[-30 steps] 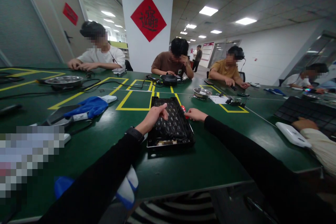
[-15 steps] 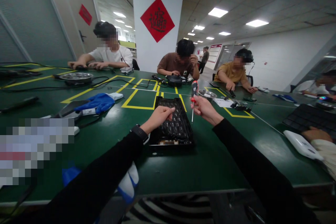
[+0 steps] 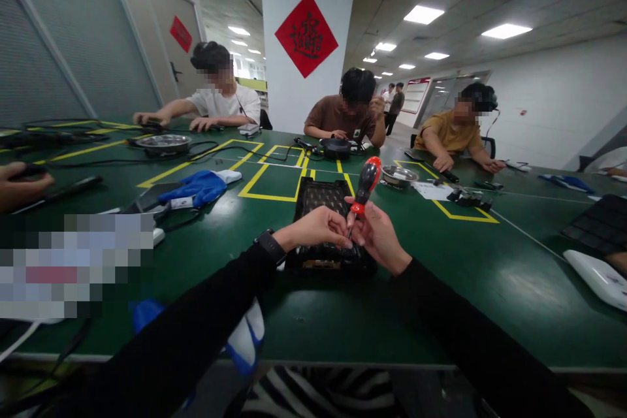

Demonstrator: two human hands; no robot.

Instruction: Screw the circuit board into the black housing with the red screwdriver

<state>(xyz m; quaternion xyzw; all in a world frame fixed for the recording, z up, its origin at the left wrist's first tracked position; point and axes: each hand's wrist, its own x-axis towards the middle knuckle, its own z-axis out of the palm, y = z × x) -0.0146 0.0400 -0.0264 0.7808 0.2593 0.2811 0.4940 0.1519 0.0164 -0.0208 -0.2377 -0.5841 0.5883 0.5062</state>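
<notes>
A screwdriver (image 3: 368, 181) with a red and black handle is gripped in my right hand (image 3: 381, 235), its handle up and its shaft pointing down. My left hand (image 3: 318, 228) is closed in a pinch right by the screwdriver's tip. Whatever sits between those fingertips is too small or hidden to make out. Both hands are over a black plastic casing (image 3: 321, 196) that lies on the table in front of me. Its inside is dark and patterned, with a brownish strip (image 3: 321, 264) along the near end. My hands cover its middle part.
Blue and white gloves (image 3: 200, 188) lie at the left, with another glove (image 3: 247, 336) at the near edge. Metal bowls (image 3: 399, 175) and yellow tape marks are on the green table (image 3: 441, 313). Co-workers sit across; a person's hand (image 3: 24, 179) shows at far left.
My right hand has brought the screwdriver left and down over the casing. My left hand has moved slightly toward it, and its fingertips now meet near the tip. The view has shifted a little.
</notes>
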